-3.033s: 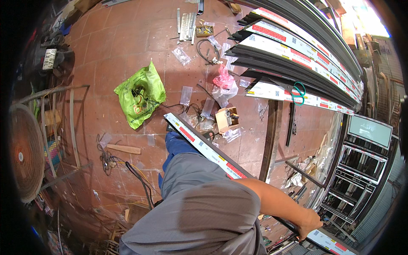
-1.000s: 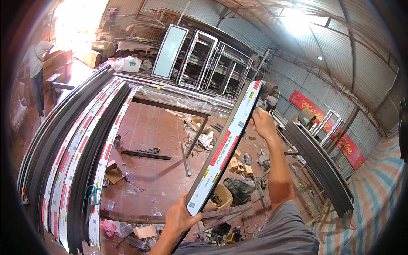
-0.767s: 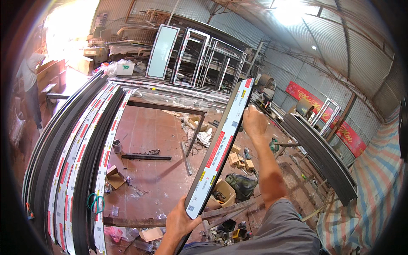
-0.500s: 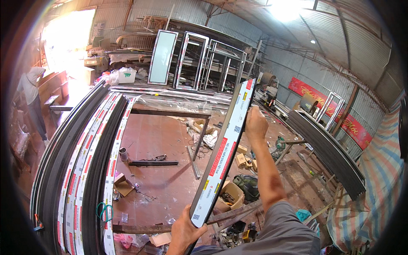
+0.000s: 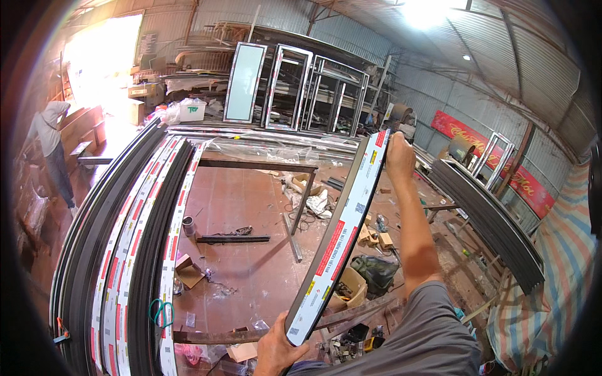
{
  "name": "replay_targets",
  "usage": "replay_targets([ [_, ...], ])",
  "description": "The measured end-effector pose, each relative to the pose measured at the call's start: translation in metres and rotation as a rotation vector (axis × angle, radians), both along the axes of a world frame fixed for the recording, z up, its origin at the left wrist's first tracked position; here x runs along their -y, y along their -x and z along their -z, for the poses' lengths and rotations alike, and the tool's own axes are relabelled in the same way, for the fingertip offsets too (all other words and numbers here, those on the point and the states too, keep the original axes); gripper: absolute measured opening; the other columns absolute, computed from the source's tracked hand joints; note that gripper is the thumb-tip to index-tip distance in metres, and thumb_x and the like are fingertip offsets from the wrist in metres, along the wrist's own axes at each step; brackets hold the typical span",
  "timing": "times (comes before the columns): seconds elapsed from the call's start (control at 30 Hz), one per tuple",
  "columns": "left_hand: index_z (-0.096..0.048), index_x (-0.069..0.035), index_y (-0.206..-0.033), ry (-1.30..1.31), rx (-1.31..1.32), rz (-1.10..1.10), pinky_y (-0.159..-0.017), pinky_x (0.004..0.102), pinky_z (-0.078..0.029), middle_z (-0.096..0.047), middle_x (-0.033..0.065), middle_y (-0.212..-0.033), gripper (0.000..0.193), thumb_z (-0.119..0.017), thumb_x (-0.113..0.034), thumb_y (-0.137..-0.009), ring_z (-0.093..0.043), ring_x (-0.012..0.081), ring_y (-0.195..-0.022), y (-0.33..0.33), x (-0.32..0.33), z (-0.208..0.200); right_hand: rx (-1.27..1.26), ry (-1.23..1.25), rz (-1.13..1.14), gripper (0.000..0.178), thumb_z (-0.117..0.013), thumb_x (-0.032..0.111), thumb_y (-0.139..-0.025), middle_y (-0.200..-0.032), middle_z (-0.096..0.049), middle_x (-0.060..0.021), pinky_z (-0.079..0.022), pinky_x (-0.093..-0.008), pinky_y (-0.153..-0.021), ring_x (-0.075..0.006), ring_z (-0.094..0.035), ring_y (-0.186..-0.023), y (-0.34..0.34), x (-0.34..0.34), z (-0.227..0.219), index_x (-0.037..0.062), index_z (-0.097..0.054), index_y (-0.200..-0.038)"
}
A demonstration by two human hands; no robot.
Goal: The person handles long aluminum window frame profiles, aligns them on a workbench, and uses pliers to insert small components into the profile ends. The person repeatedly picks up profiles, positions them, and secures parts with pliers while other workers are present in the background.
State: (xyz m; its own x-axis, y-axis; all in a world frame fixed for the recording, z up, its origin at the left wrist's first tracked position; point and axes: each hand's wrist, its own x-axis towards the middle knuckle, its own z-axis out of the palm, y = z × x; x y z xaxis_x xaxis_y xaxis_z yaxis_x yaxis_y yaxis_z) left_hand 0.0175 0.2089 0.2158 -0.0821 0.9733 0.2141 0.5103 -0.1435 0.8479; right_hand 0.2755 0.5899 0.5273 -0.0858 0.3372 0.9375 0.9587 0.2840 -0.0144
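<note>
A long metal profile bar, dark at its sides and covered by white film with red and yellow printed patches, slants across the middle. My left hand grips its lower, near end, with the thumb over the edge. Up at the far end, my right hand is closed round the bar's right side, arm stretched forward. To the left lies a row of long black and white-filmed profiles. Green-handled scissors rest on those profiles near their close end.
A steel frame stands behind the bar. Cardboard boxes, a dark bag and scraps litter the floor. Stacked dark profiles lie at right. Window frames lean at the back. Another person stands far left.
The bar's far end has dropped slightly and shifted right along with my right hand. My left hand keeps its grip, a little lower in view. The whole view has shifted slightly.
</note>
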Motion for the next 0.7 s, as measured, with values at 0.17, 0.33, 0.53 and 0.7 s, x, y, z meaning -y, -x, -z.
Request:
replay_targets([
  [0.17,-0.044,-0.004,-0.147,-0.008,-0.004,-0.013,-0.083,0.0476,-0.059,-0.074,0.0263,-0.105,0.095,-0.087,-0.036,-0.068,-0.074,0.0439,-0.095,-0.002,0.000,0.007,0.001,-0.033,-0.036,0.029,-0.052,0.026,-0.107,-0.080,-0.068,-0.0250,-0.051,-0.0582,-0.067,-0.0483,-0.068,-0.077,-0.003,-0.008,0.004,0.0026,-0.054,-0.091],
  [0.33,-0.047,-0.001,-0.147,0.040,0.014,-0.014,-0.086,0.0464,-0.059,-0.073,0.0272,-0.111,0.095,-0.087,-0.036,-0.067,-0.074,0.0435,-0.099,-0.001,0.007,0.001,-0.134,0.014,-0.095,0.033,-0.053,0.030,-0.106,-0.083,-0.069,-0.0251,-0.050,-0.0577,-0.066,-0.0491,-0.067,-0.078,-0.005,-0.026,0.010,0.0029,-0.057,-0.089],
  [0.53,-0.050,-0.004,-0.145,0.178,0.153,0.004,-0.090,0.0434,-0.058,-0.074,0.0252,-0.112,0.090,-0.086,-0.031,-0.067,-0.074,0.0401,-0.101,-0.007,-0.003,0.005,-0.591,0.386,-0.516,0.039,-0.057,0.038,-0.108,-0.081,-0.071,-0.0096,-0.053,-0.0453,-0.062,-0.0258,-0.071,-0.068,-0.025,-0.041,0.081,0.0014,-0.067,-0.100],
  [0.7,-0.057,0.003,-0.140,0.246,0.292,0.032,-0.095,0.0372,-0.056,-0.075,0.0223,-0.113,0.088,-0.089,-0.030,-0.065,-0.075,0.0291,-0.104,0.001,-0.005,0.029,-1.063,0.576,-1.201,0.028,-0.058,0.032,-0.109,-0.091,-0.073,-0.0018,-0.058,-0.0279,-0.059,-0.0126,-0.072,-0.072,0.007,-0.007,0.115,0.0055,-0.066,-0.115],
])
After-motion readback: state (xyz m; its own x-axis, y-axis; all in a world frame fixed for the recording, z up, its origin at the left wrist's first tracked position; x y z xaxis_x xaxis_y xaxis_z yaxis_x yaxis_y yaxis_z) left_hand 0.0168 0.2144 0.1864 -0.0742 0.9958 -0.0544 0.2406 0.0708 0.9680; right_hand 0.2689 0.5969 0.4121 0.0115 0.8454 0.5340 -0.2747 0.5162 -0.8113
